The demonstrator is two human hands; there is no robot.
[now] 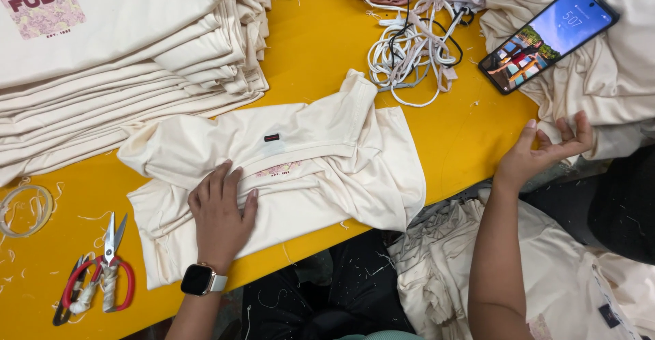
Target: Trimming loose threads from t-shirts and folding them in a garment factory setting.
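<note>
Cream T-shirt (300,169) lies crumpled mid-worktop (464,128), left hand (220,214) flat on it, fingers spread — smoothing stage, I'd say. Right hand (539,152) hovers loose and empty near the heaped garments (600,74); next calls for tugging the folds square.

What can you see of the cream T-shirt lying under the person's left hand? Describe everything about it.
The cream cotton-like T-shirt lies crumpled and partly folded on the yellow table, its near edge overhanging the table's front. A small dark label sits near the collar, with a pinkish print just below. The left hand presses flat on its middle; the right hand is apart from it. A stack of folded cream shirts touches its far-left edge.
</note>
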